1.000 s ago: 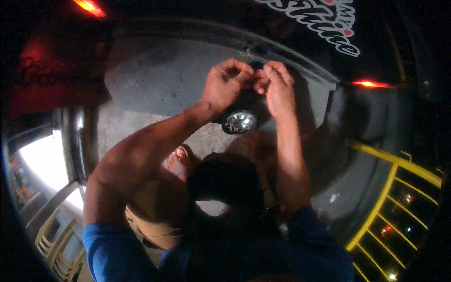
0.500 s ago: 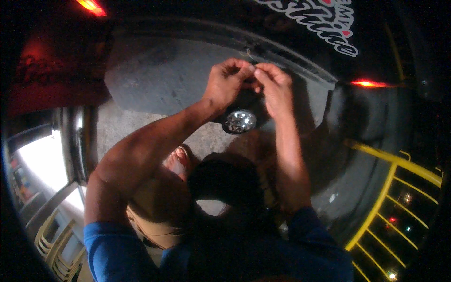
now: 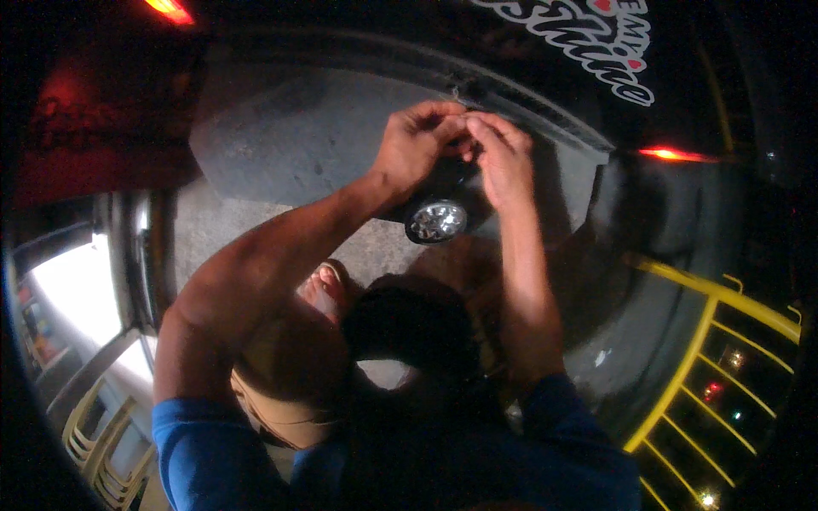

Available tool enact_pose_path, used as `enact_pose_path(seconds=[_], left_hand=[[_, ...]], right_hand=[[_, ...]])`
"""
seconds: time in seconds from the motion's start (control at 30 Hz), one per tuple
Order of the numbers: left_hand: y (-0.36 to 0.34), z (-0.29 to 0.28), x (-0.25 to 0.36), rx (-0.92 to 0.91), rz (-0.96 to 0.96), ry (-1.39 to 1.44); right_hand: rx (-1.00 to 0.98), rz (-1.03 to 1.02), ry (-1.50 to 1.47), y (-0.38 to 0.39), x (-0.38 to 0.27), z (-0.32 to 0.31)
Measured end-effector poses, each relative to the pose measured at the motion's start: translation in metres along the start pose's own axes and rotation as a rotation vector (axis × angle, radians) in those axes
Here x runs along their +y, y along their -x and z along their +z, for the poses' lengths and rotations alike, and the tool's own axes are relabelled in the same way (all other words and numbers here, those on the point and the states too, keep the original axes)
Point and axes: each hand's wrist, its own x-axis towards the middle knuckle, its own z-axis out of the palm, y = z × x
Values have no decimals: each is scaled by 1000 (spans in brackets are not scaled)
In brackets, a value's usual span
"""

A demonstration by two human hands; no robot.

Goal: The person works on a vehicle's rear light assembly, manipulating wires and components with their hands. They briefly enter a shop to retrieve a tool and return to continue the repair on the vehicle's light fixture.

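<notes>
My left hand [image 3: 413,146] and my right hand [image 3: 504,160] meet in front of a dark vehicle panel. Thumbs and fingers of both are pinched together, their tips touching or nearly so. Whatever sits between the fingertips is too small and too covered to make out. Just below the hands is a round lamp [image 3: 436,221] with a shiny faceted face and a dark rim. How it is held up is hidden. A short thin strand, perhaps a wire end [image 3: 456,90], shows just above my left fingertips at the panel's lower edge.
Behind the hands spreads a grey flat panel [image 3: 281,140] below a dark body [image 3: 366,21] with white lettering. Red lights glow at upper left [image 3: 170,10] and right [image 3: 679,155]. A yellow metal rail [image 3: 682,379] stands at right, pale chairs [image 3: 106,443] at lower left.
Both hands stay pinched together and have shifted only very slightly. The lamp sits a touch farther right in the picture.
</notes>
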Motion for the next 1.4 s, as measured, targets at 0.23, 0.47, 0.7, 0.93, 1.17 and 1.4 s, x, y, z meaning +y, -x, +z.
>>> enact_pose_path(seconds=[0.23,0.47,0.7,0.93,1.17,1.4], left_hand=[[1,-3,3,34,48,-184],[-1,-5,-1,19,44,-184],[3,1,0,11,-46,55],[0,4,-2,3,4,26],[-3,6,-9,68,7,-138],[-3,1,-5,83,-14,-259]], right_hand=[[61,-296,484,-4,0,-3],[64,-259,655,-5,-12,-1],[61,-162,564,1,-20,4],[34,-198,552,0,-16,-2],[53,-97,374,-6,-5,-11],[-63,19,398,-7,-12,-10]])
